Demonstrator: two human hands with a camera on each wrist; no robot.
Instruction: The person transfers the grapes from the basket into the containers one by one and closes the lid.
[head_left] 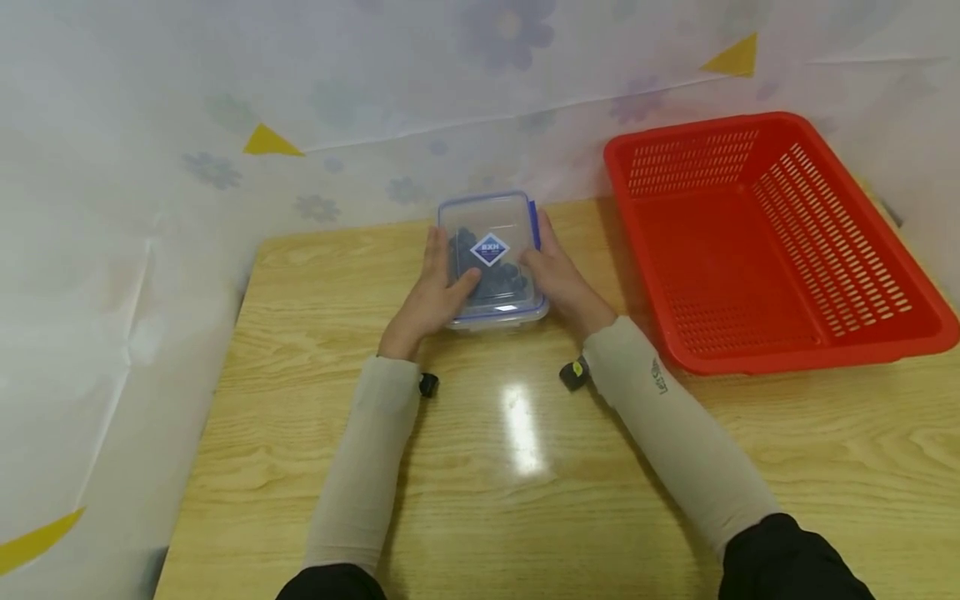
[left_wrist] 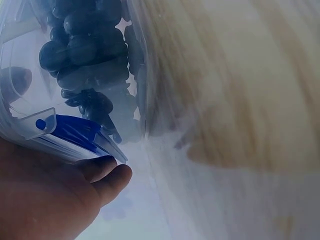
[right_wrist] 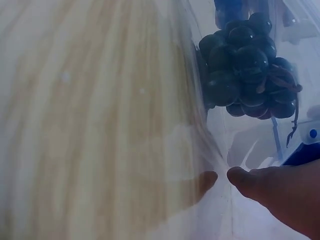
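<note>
"Where is the box (head_left: 498, 322)?"

"Near the back edge of the tabletop (head_left: 480, 517), between the two hands. The red basket (head_left: 643, 258) is off to the right. I can't tell if the box's bottom touches the wood."

"What are the hands doing?"

"Both hold the box. The left grip (head_left: 431, 302) has its thumb on top and its fingers down the left side. The right grip (head_left: 561, 279) does the same on the right."

"Is it heavy?"

"I don't think so. It's see-through, thin and looks like plastic, with some dark grapes (right_wrist: 247, 62) in it. I guess the grapes can roll and make one side heavier."

"Will it squish?"

"The box looks stiff, so it should keep its shape. The grapes are likely soft and could get bruised if they bump about. The smooth sides may be slippery."

"So where is best to hold it?"

"Low on both long sides, I'd say, with thumbs on the lid (head_left: 504, 218). Keep it flat, and don't tug the blue clip (left_wrist: 80, 132)."
</note>
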